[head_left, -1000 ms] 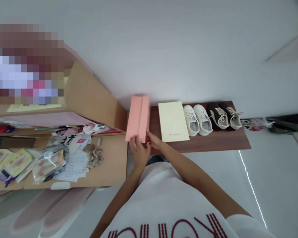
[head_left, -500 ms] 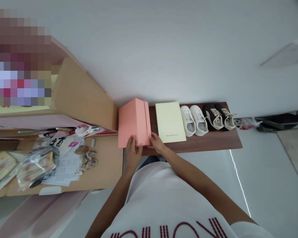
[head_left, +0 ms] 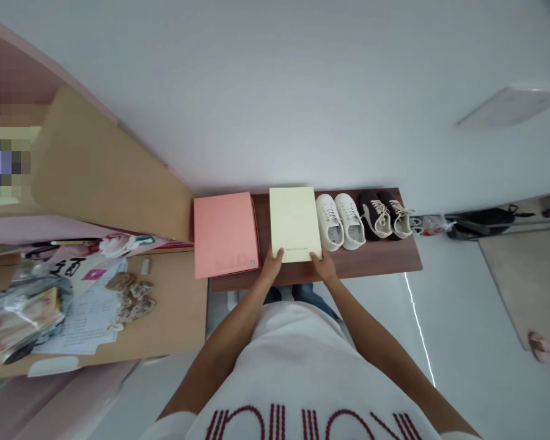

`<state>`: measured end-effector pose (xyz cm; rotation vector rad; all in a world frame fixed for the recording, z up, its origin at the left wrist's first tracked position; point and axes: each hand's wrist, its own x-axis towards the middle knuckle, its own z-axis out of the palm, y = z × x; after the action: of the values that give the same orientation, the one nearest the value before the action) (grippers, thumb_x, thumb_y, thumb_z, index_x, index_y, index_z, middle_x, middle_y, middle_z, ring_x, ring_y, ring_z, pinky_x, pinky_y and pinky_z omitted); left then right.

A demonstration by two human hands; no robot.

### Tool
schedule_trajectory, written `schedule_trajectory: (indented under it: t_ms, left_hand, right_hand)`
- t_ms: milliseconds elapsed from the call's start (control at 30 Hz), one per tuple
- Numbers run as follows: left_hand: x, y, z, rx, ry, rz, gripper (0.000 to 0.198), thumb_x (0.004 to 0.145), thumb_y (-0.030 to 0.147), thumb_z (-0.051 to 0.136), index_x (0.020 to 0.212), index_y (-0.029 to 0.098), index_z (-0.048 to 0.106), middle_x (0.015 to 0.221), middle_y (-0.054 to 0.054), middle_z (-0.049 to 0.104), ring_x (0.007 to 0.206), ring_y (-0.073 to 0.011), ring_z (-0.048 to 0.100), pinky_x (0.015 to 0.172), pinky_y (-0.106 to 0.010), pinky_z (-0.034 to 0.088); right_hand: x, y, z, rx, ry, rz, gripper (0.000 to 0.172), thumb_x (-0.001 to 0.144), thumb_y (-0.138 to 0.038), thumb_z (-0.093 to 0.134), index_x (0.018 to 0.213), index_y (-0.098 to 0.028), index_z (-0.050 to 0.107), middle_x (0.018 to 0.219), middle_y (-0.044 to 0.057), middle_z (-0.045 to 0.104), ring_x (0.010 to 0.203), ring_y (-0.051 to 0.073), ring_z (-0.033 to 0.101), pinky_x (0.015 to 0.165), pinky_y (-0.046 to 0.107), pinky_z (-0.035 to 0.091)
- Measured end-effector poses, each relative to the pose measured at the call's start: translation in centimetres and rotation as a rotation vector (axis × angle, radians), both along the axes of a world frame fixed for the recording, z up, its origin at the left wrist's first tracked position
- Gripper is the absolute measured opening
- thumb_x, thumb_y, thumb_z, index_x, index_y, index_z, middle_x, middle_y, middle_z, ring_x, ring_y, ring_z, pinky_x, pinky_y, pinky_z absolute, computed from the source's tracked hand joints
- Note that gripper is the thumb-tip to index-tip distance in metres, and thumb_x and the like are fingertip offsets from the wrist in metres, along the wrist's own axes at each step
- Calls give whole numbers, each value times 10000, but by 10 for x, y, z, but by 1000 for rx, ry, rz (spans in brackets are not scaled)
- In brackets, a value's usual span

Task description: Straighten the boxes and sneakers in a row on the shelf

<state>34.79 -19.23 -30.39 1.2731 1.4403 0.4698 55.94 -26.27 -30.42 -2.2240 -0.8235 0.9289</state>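
A pale yellow box (head_left: 294,220) with small dark lettering lies on the brown wooden bench (head_left: 376,260). My left hand (head_left: 273,263) grips its near left corner, thumb on top. At the near right corner, my right hand (head_left: 323,265) holds it the same way; the fingers below the edge are mostly hidden. To the left rests a pink box (head_left: 224,235) with its lid down. A pair of white sneakers (head_left: 340,221) stands just right of the yellow box, and dark sneakers with pale laces (head_left: 385,215) stand beyond them.
On the left, a desk (head_left: 176,305) bears papers (head_left: 85,311), scrunchies (head_left: 135,296) and a clear plastic bag (head_left: 32,311). A grey wall (head_left: 275,91) rises behind the bench. Bags (head_left: 481,221) lie past its right end, and a pink slipper (head_left: 539,346) is on the floor.
The pink box's raised lid has come down flat, and both hands have left it. They have moved right onto the pale yellow box. The view has shifted to the right.
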Motion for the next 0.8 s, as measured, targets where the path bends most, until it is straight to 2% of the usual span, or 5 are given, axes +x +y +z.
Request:
schedule_trajectory:
  t_ms: [133,267,400,633,800]
  left_hand:
    - [1,-13,18,153,33,-26,641,972,406,524,1575,240,387,1578,-121,465,1501,-270,371,1238,-471,284]
    - [8,-57,51,469,270,-199,694,898,403,630,1552,253,450,1641,-141,342,1547,-377,216,1237,-593,187]
    - [29,-67,70,537,253,-453,725,869,353,640,1559,265,437,1574,-142,461,1491,-378,349,1223,-602,223]
    - [30,-10,55,442,147,-148,658,981,375,489,1591,176,346,1571,-173,460,1462,-305,424,1194,-506,351]
    - [36,-37,43,461,248,-269,683,960,397,540,1593,214,362,1637,-166,363,1517,-343,324,1215,-565,286]
  right_hand:
    - [-12,4,-10,-38,361,-49,420,921,-485,554,1260,-253,641,1234,83,722,1161,255,663,1024,444,523]
    - [-30,17,-3,-124,723,-90,425,888,-495,631,1252,-277,656,1070,42,754,980,217,713,923,446,580]
    - [-25,33,19,-7,781,-140,546,933,-654,489,1216,-224,671,1139,120,751,1021,282,711,860,467,606]
    - [-8,49,50,336,498,-38,839,735,-496,824,1445,-237,459,1419,111,624,1262,267,608,1099,463,498]
    - [-13,33,33,274,739,-16,708,784,-514,758,1396,-241,529,1323,97,692,1202,273,652,1044,486,538]
